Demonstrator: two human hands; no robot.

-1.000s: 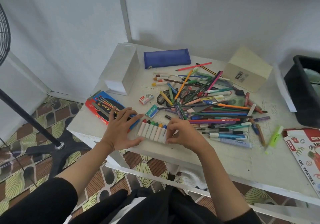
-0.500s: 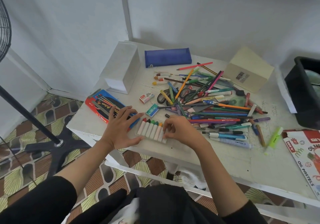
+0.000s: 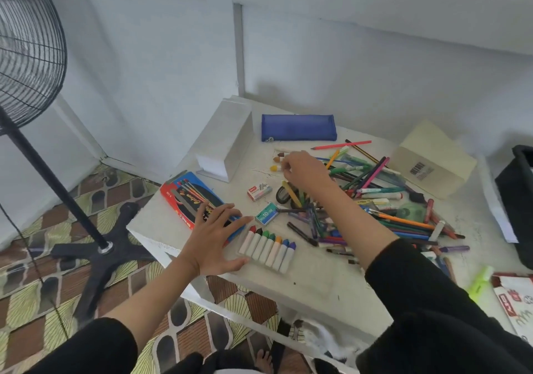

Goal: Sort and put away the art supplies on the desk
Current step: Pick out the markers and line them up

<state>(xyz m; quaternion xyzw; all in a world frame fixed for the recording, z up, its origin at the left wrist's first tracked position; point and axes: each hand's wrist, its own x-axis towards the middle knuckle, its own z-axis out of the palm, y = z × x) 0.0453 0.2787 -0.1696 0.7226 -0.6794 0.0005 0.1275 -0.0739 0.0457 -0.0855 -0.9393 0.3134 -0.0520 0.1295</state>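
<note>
The right hand [image 3: 305,171] is stretched to the far side of the table [image 3: 317,281], fingers curled down over a yellow pastel [image 3: 274,168]. Its fingertips sit at the stick's near end, but I cannot tell whether they have closed on it. A brown pastel [image 3: 277,159] lies loose just beyond. Both are apart from the pen pile [image 3: 389,200] to the right.

The left hand [image 3: 215,238] lies flat and spread on the table and holds nothing. Its thumb is just beside the near-left corner of the tray [image 3: 268,248], and its fingers lie over the end of the pencil box [image 3: 187,197].

The step looks like fetching loose pastels to fill out the tray's row. To do it well:

- Pinch the stick by its white wrap, not the soft tip.
- Lift it clear rather than dragging it.
- Lay it tip-away beside the purple pastel [image 3: 292,246].
- Press with the left hand so the light tray does not slide.
- Take the brown one after, singly.
</note>
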